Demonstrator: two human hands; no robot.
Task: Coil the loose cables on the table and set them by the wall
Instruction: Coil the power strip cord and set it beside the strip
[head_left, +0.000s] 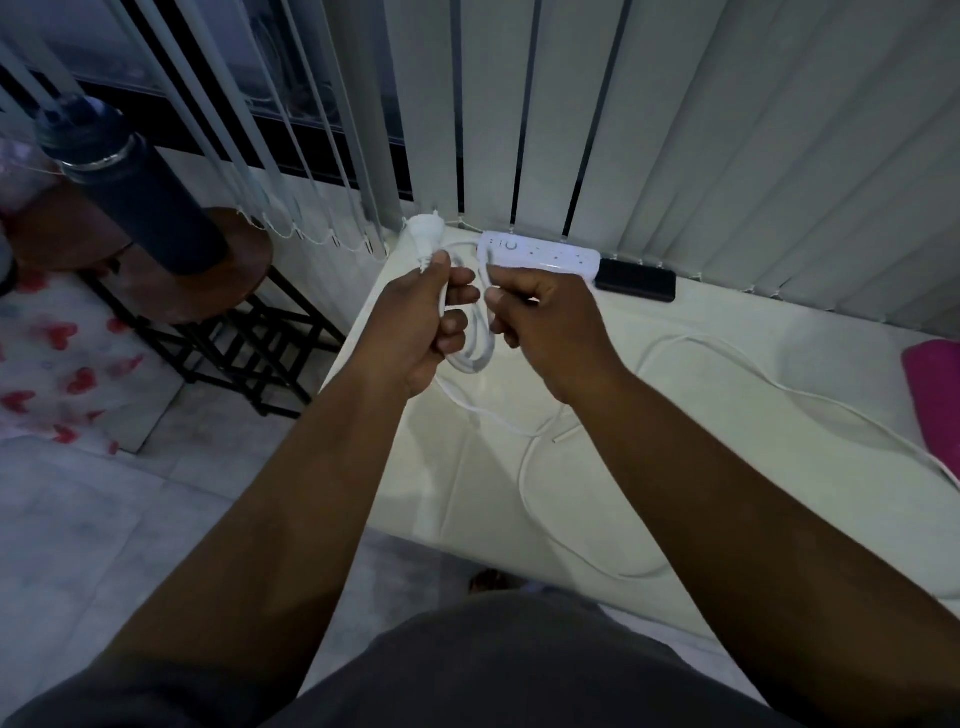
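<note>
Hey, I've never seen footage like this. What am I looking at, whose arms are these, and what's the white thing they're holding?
No machine here: this is one picture from a camera worn on a person's head, looking down at their own bare arms. The left hand grips loops of a white cable, its plug sticking up. The right hand pinches the same cable beside it. More cable trails loose over the white table. A white power strip and a flat black object lie by the blinds.

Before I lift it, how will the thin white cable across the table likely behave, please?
Probably floppy: the thin white cable lies in loose curves. Likely light, and may drag or snag, since it trails far across the table.
</note>
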